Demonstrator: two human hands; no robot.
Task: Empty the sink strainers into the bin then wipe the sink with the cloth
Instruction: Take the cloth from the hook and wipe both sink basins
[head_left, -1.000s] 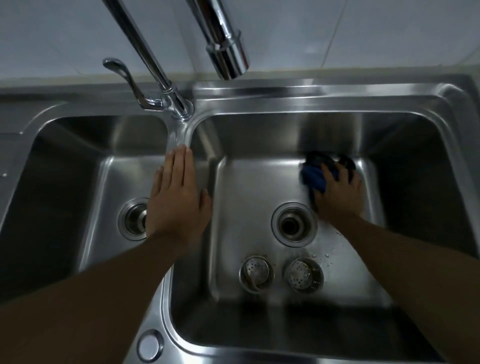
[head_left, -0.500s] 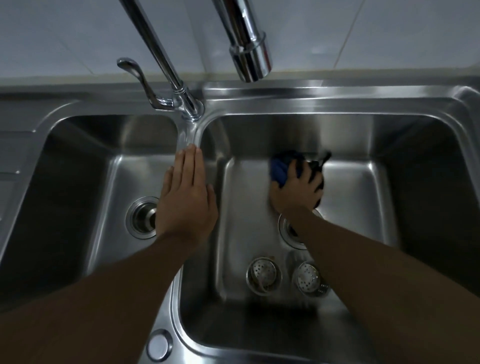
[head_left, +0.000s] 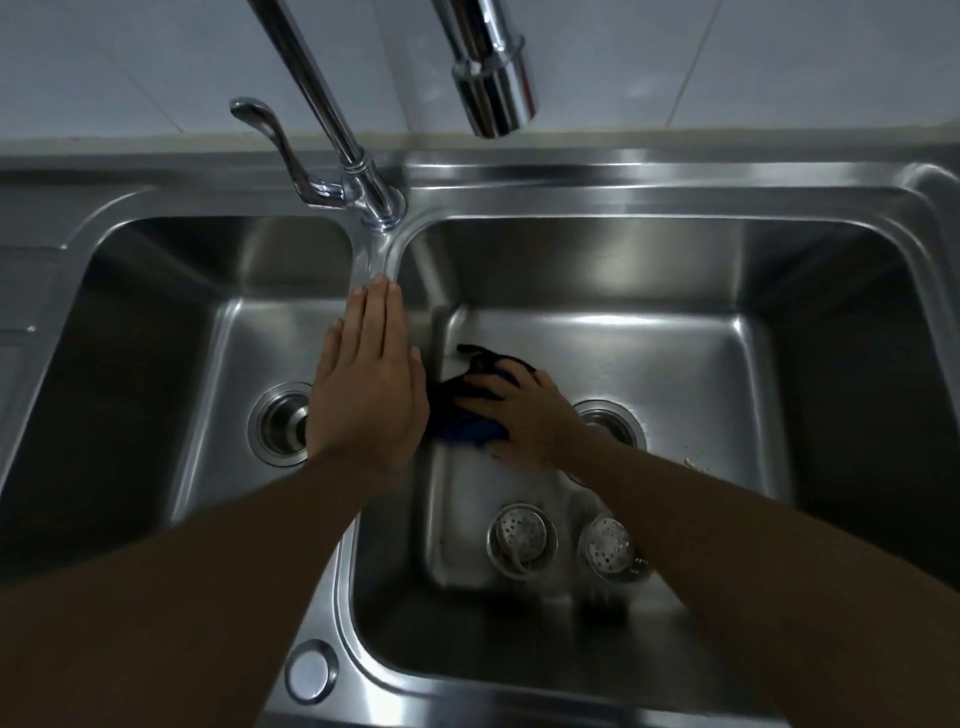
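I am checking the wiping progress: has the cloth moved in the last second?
Yes. The cloth under the right hand went left: before it was right of the right basin's drain, now it is left of it.

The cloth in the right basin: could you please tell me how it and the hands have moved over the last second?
The right hand swept the cloth leftward across the basin floor, from the far right, past the drain, to the wall beside the divider. It held the cloth throughout. The left hand stayed flat on the divider; both strainers stayed put.
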